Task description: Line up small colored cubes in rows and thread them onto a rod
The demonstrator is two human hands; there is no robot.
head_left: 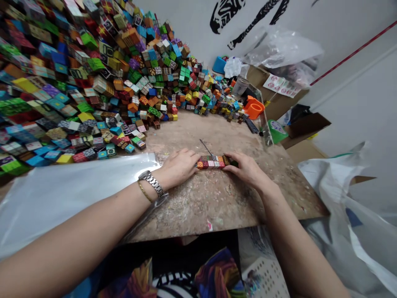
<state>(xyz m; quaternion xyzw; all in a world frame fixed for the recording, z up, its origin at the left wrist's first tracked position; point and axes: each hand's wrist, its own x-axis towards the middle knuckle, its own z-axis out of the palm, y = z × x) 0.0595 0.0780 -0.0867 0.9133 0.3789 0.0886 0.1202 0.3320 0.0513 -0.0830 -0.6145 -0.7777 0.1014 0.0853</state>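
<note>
Pressing from both ends, two bare hands hold one short row of small patterned cubes [213, 162] flat on the worn, speckled brown table [217, 198], just right of the frame's centre. The left hand [180, 165], with one silver metal wristwatch [151, 182] and one thin gold bracelet [143, 191] at its wrist, lies knuckles up with its fingers curled against the row's left end. The right hand [246, 169] mirrors it, its fingers bent over the row's right end. About five cubes show along the near side between the hands, in orange, red, pink and green; the exact count is hard to tell, since fingers cover both ends.

One thin dark stick-like tool [205, 147] lies on the table just behind the row; what it is cannot be told. A huge heap of coloured printed cubes [93, 74], far too many to count, fills the upper left of the frame and tapers along the back of the table toward the upper centre. One clear plastic sheet [62, 194] spreads across the lower left of the frame, beside the left forearm. One orange plastic container [253, 108] stands at the upper right of the table, near one brown cardboard box [273, 93] with crumpled clear plastic on top.
</note>
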